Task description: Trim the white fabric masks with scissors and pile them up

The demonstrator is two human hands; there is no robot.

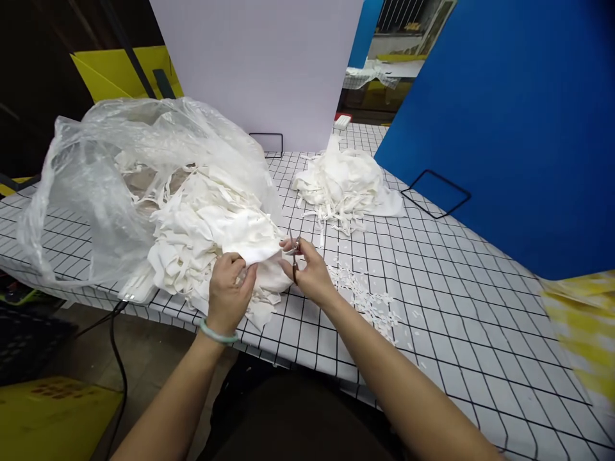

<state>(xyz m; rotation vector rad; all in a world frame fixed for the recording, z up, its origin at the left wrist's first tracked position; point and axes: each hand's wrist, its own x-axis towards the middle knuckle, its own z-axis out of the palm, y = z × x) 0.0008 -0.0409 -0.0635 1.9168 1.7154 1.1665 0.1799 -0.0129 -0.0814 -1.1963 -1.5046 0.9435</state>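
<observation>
Pinched in my left hand [230, 288] is the edge of a piece of white fabric [252, 237], which lies over a heap of similar pieces [192, 240]. My right hand [310, 272] grips a small pair of scissors [295, 256], fingers around the handles, with the blades pointing up and away beside the fabric's right end. Whether the blades touch the fabric I cannot tell. The heap spills from a clear plastic bag [103, 150] on the left. Small white snippets [369, 301] lie scattered on the table right of my right hand.
A second pile of white fabric pieces [341, 182] sits farther back on the checked tablecloth [461, 307]. A pale panel [259, 64] and a blue panel [509, 128] stand behind, on wire feet. A white power strip [139, 285] with cables is at the front left edge.
</observation>
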